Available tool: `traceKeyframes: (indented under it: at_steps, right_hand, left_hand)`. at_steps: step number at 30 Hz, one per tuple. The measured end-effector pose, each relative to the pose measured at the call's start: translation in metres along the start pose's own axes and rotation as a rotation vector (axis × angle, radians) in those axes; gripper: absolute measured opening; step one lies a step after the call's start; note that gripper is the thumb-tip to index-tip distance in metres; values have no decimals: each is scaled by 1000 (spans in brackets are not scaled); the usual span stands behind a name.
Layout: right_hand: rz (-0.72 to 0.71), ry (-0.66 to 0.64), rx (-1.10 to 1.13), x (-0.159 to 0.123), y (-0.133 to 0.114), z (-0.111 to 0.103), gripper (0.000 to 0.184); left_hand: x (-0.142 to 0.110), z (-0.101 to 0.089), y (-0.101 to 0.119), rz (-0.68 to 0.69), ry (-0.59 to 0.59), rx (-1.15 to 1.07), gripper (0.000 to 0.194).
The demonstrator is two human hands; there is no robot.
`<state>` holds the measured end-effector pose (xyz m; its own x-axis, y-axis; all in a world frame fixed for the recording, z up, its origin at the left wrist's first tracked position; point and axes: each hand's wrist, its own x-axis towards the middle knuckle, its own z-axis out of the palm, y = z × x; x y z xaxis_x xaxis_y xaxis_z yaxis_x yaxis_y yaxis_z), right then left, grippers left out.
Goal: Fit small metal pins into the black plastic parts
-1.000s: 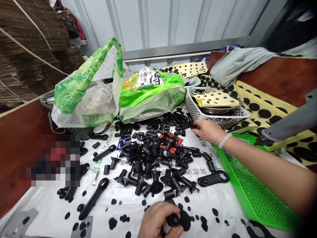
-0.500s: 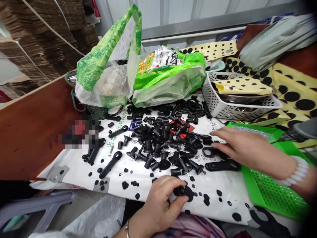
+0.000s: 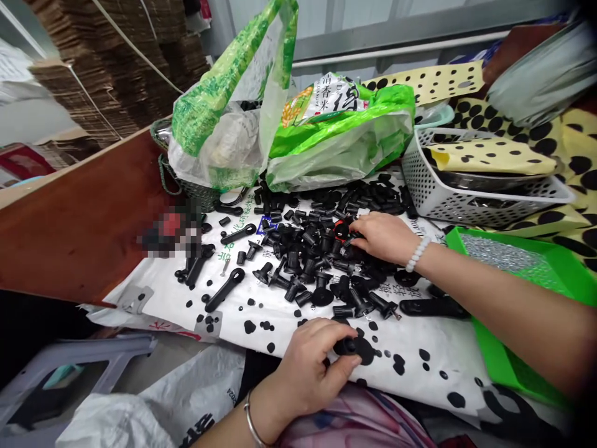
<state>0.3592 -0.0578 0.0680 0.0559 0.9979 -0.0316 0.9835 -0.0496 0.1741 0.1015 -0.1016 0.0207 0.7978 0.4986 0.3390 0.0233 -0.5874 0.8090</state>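
My left hand (image 3: 319,361), at the table's near edge, pinches a black round plastic part (image 3: 346,346) between thumb and fingers. Part of that piece is hidden by the fingers. My right hand (image 3: 385,236) reaches over the pile of black plastic parts (image 3: 308,261). Its fingertips are apart, close to or touching pieces at the pile's right side; no held piece shows between them. Stemmed pieces with round flanges and short cylinders make up much of the pile. A long black handle (image 3: 226,290) lies to its left, another black handle (image 3: 433,308) to its right.
A green tray (image 3: 494,348) with small shiny metal pieces stands at right. Behind it sits a white perforated basket (image 3: 433,186) beside yellow dotted sheets (image 3: 578,165). Green plastic bags (image 3: 345,149) stand at the back. The white sheet (image 3: 289,336) bears black spots.
My right hand has moved left and farther away, from beside the green tray to the black pile. My left hand keeps its piece. The view has shifted to the right.
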Motion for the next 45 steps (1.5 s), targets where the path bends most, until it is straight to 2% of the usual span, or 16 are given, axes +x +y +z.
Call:
traceKeyframes:
  at_steps: [3,6,10,13,18,23,29,33,37,39,41,43,45]
  right_hand:
    - [5,-1,-7,-3,1,1,27]
    - [-25,95,1,-12,-1,-4,30]
    - [-200,310,133,-36,-14,-10,33]
    - [-364,417,257,-59,-28,-10,28]
    - [-514,435,313,-85,-53,-5,23]
    - [-566,437,333,-89,-64,-2,22]
    - [-493,432,332,-90,-54,-4,24]
    - [-419,520,344,-95,-33,-12,21]
    - [-183,587,359,-102,-10,-19,25]
    - [-70,562,309,-104,-1,-19,25]
    - [-3,537,261,-105,6,-18,36]
    - [36,508,227,-105,11,-15,43]
    - [32,478,204,-105,12,-12,38]
  left_hand:
    - [-1,-8,-1,-40,-13,74,23]
    - [1,-15,-5,-47,11,140,22]
    - [1,-20,-9,-32,58,107,23]
    - [-4,-24,-11,-46,117,61,24]
    - [-17,-35,-14,-179,288,15,23]
    - [-23,-45,-16,-177,332,120,27]
    - [-28,-51,-27,-175,326,432,28]
    - [-30,-52,-38,-154,363,576,27]
    - [-29,-52,-47,-154,408,668,25]
    - [-29,-51,-50,-148,424,694,27]
    - [-28,-50,-51,-146,436,712,30]
    - [-28,-50,-50,-153,442,713,34]
    - [-28,-50,-50,-162,447,707,37]
